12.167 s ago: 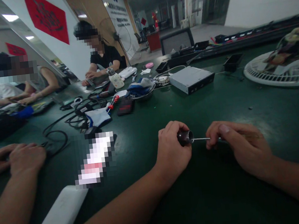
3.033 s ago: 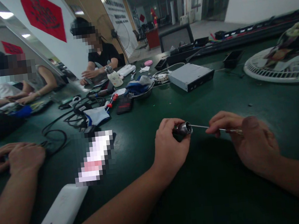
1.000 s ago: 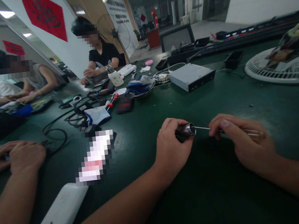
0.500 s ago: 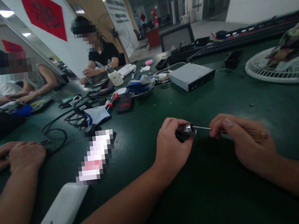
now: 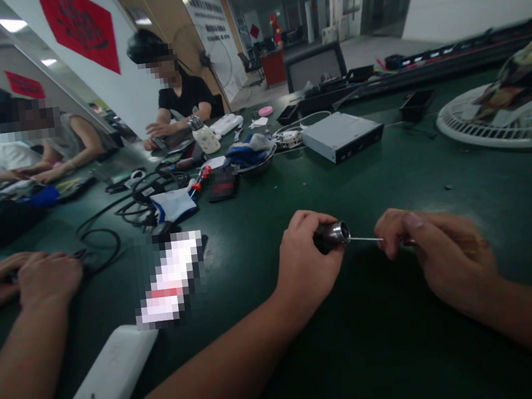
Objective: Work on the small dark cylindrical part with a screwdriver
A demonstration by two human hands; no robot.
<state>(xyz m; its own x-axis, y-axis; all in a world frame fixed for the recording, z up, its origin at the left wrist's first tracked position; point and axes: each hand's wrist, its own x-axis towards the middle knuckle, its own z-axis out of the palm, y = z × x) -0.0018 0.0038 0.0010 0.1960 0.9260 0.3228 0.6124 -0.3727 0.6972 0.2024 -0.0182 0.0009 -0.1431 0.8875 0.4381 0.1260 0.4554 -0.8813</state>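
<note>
My left hand [image 5: 303,266] is closed around a short dark metal cylinder [image 5: 335,234], whose shiny open end faces right. A screwdriver [image 5: 365,239] with a thin shaft is gripped in my right hand [image 5: 445,254]. Its tip meets the lower edge of the cylinder's open end; whether it sits inside or only touches the rim I cannot tell. Fingers cover most of the handle, which looks brownish. Both hands are above the dark green table [image 5: 398,351].
Left of my arm lie a white elongated case [image 5: 102,384] and a pixelated bright phone-like screen [image 5: 172,280]. Another person's hands [image 5: 48,275] rest there. Cables, gloves [image 5: 175,205], a grey drive box [image 5: 341,134] and a white fan grille [image 5: 502,128] lie farther back.
My right hand has shifted slightly right and down. The screwdriver's tip has gone from the upper part of the cylinder's opening to its lower edge. My left hand stays nearly still.
</note>
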